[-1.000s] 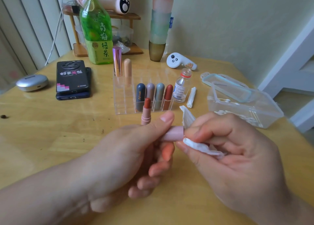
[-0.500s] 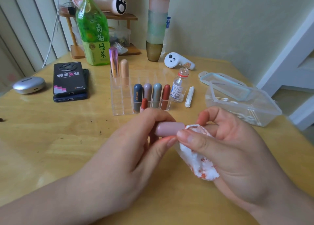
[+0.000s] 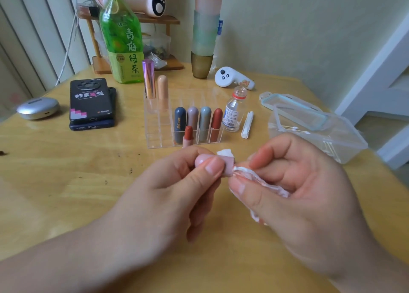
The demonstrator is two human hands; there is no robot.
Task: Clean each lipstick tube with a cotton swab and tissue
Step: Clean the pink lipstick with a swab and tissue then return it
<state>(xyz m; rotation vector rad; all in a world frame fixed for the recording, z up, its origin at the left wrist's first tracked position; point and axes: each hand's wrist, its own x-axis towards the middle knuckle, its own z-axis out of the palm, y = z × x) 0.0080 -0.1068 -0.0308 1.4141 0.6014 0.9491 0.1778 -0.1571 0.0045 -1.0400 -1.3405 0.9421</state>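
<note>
My left hand (image 3: pixel 168 195) pinches a pale pink lipstick cap (image 3: pixel 229 163) between thumb and fingers. My right hand (image 3: pixel 294 193) pinches a twisted white tissue (image 3: pixel 254 177) stained red, its tip at the cap's open end. An uncapped red lipstick (image 3: pixel 188 135) stands behind my left hand, its base hidden. A clear organizer (image 3: pixel 159 126) holds several capped lipsticks (image 3: pixel 204 123). Cotton swabs (image 3: pixel 292 127) lie in a clear plastic box (image 3: pixel 332 142) at the right.
A small glass bottle (image 3: pixel 233 112) and a white swab packet (image 3: pixel 247 124) stand right of the organizer. Two stacked phones (image 3: pixel 90 102), a silver case (image 3: pixel 37 107), a green tea bottle (image 3: pixel 124 38), a stack of cups (image 3: pixel 203 38) and a white controller (image 3: pixel 232 79) sit farther back.
My right hand has twisted the tissue into a thin roll and brought its tip to the cap's open end. My left hand has turned the cap, and its thumb now covers the cap's rounded end.
</note>
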